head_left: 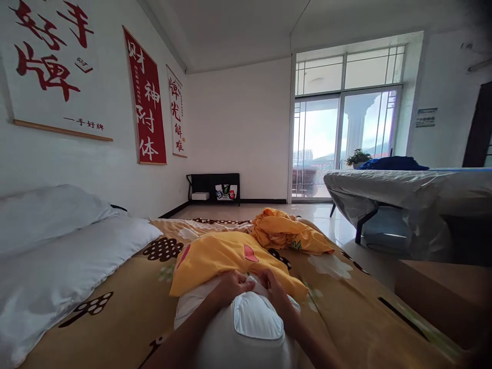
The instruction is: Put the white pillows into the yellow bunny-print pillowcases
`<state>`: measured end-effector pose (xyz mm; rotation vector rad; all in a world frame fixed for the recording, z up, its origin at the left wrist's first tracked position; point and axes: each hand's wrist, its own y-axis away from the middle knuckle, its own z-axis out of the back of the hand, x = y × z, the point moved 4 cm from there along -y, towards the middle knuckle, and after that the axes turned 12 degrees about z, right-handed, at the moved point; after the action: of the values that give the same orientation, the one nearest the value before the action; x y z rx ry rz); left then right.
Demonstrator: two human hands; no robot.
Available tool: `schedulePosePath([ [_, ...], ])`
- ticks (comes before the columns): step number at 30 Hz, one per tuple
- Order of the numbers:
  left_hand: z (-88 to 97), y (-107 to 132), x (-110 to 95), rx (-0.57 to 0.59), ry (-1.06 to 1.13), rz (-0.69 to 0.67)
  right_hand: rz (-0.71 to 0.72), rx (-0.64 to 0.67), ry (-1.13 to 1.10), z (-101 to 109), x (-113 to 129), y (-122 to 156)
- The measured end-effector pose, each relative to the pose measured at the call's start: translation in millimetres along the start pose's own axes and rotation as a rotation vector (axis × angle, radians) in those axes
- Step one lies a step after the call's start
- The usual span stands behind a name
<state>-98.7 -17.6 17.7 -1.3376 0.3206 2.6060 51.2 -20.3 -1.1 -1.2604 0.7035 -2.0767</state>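
Observation:
An orange-yellow pillowcase with pink patches lies on the bed, partly covering a white pillow whose near end shows. At the near edge of the case, my left hand has its fingers curled in a pinch. My right hand is close beside it, fingers bent down over the same edge. Both appear to grip the pillowcase, though the fingertips are partly hidden. Below my hands is a white cloth surface with a stitched rounded panel.
A crumpled orange cloth lies beyond the pillowcase. White pillows are at the left of the brown patterned bed. A cardboard box stands at the right, near a plastic-covered table. A low black shelf is against the far wall.

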Motion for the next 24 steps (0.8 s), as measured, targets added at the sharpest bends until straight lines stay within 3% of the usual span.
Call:
schedulePosePath([
  [5,7.2,-7,3,-0.039,-0.005,0.047,0.314,0.01,0.189,24,72,15],
  [9,12.8,-6,0,-0.064,0.005,0.086,0.593,0.052,0.625,3,123,38],
  [12,14.9,-5,1,-0.075,0.033,0.105,0.445,0.078,0.837,-17,130,36],
  [15,16.0,-4,7,-0.024,0.084,0.112,0.151,0.194,0.802,-25,123,23],
  [17,16.5,-4,13,0.039,0.127,0.111,0.03,0.266,0.722,-25,118,18],
  [21,18.0,-7,17,0.112,0.192,0.065,-0.02,0.371,0.636,-21,107,18],
  [24,25.2,-3,12,-0.04,0.204,0.008,-0.055,0.447,0.62,-21,100,22],
])
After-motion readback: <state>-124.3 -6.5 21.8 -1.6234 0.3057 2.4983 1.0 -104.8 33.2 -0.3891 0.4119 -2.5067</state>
